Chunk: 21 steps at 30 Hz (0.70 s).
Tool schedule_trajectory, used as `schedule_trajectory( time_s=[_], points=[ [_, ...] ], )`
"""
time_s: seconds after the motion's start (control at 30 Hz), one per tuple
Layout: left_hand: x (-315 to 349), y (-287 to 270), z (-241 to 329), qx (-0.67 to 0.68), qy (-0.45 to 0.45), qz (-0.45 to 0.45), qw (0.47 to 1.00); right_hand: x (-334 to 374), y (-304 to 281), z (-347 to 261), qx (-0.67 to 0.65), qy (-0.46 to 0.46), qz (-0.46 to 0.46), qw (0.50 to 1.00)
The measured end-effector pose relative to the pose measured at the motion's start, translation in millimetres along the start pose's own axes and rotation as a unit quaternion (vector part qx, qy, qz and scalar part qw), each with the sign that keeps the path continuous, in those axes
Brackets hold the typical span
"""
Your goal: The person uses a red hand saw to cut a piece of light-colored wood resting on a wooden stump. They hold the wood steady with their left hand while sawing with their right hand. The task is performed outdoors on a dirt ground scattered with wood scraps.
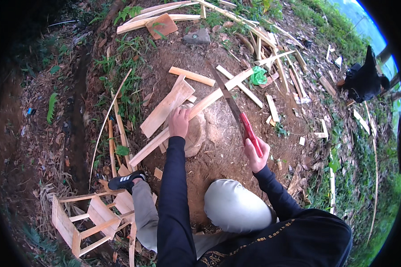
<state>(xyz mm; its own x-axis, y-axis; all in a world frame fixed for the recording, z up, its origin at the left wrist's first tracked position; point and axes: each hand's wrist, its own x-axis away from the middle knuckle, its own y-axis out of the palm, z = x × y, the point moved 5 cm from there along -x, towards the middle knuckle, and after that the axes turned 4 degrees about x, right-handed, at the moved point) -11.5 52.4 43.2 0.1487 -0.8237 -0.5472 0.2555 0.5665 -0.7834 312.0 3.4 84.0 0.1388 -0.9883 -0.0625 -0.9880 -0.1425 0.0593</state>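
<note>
My right hand (257, 155) is closed round the red handle (250, 132) of a handsaw. The saw's blade (231, 102) points away from me and crosses the long wooden strip (207, 101); whether its teeth touch the wood I cannot tell. With its fingers over the strip, my left hand (179, 122) grips it against a stump (195, 135). The strip lies slanted, from the near left up to the far right. A wider flat board (168, 107) lies just beyond my left hand.
A small wooden frame with boards (100, 211) lies at the near left, beside my shoe (125, 180). Loose strips are piled at the far right, near a green plastic bag (257, 76). A grey stone (197, 37) sits at the back. Dark clothing (365, 80) is at the right.
</note>
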Motion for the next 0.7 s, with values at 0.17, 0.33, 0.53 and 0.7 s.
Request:
schedule_trajectory(
  time_s=[0.17,0.33,0.53,0.7],
  points=[
    [0.4,-2.0,-3.6,0.004,-0.005,-0.011,1.0,-6.4,0.3,-3.2,0.021,-0.015,-0.004,1.0],
    [12.2,-7.6,27.0,0.019,0.028,-0.006,0.999,4.9,-2.7,5.7,0.08,-0.024,-0.02,0.996],
    [35.8,-5.5,32.1,0.121,-0.058,0.058,0.989,16.4,14.0,16.2,0.137,-0.008,-0.061,0.989],
    [32.1,-1.6,24.0,0.135,-0.076,0.023,0.988,9.5,24.2,24.3,0.169,-0.033,-0.085,0.981]
  ],
)
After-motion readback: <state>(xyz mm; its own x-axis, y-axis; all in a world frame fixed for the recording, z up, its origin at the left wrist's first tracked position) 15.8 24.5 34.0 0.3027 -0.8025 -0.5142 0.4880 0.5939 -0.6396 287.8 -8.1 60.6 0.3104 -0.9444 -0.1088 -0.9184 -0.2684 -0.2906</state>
